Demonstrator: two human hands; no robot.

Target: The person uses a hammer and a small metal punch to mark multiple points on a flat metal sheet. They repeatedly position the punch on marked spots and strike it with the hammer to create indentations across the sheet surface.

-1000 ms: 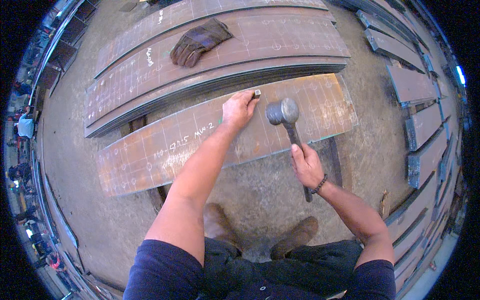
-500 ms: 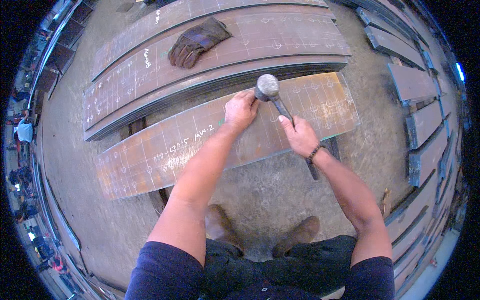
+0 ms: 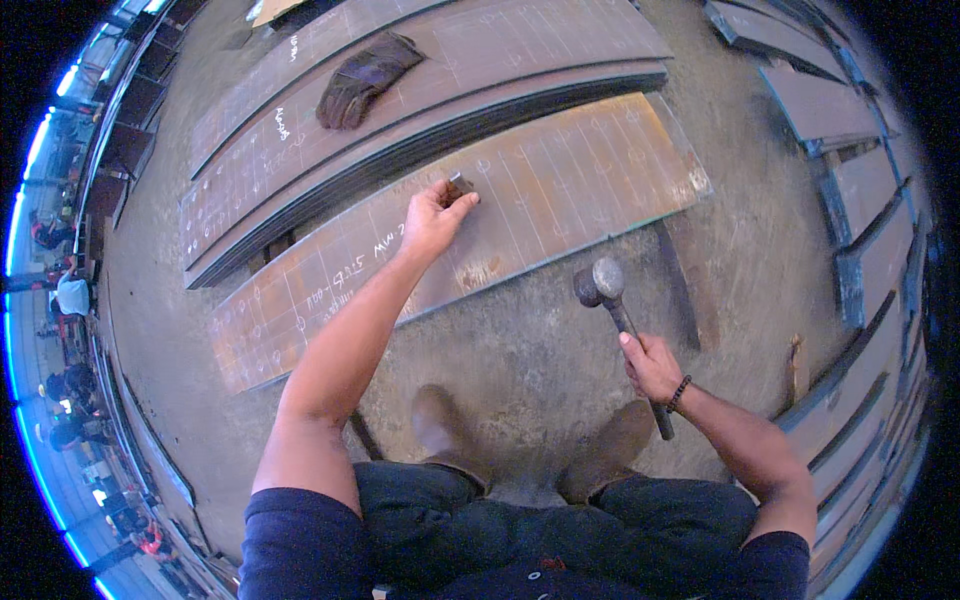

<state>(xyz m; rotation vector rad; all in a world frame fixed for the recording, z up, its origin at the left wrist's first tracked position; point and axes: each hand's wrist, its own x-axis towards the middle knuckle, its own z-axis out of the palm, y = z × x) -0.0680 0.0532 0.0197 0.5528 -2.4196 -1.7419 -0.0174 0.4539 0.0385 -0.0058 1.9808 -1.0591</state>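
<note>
My left hand [image 3: 436,218] pinches a short, dark metal punch [image 3: 460,184] between thumb and fingers, over the upper middle of a long steel plate [image 3: 530,215]. Whether the punch touches the plate I cannot tell. White chalk lines, circles and writing mark the plate, and rusty orange patches show on it. My right hand [image 3: 655,368] is wrapped round the handle of a hammer [image 3: 622,315]. The hammer's thick round head is up, off the plate's near edge, above the concrete floor.
Behind the plate lies a stack of marked steel plates [image 3: 540,50] with a dark work glove [image 3: 366,80] on top. More steel pieces [image 3: 820,105] line the right side. My boots [image 3: 445,430] stand on the floor; people [image 3: 75,292] are far left.
The hammer has swung from above my left hand down and right, away from the plate. My left hand has shifted slightly left, and the punch now shows in it.
</note>
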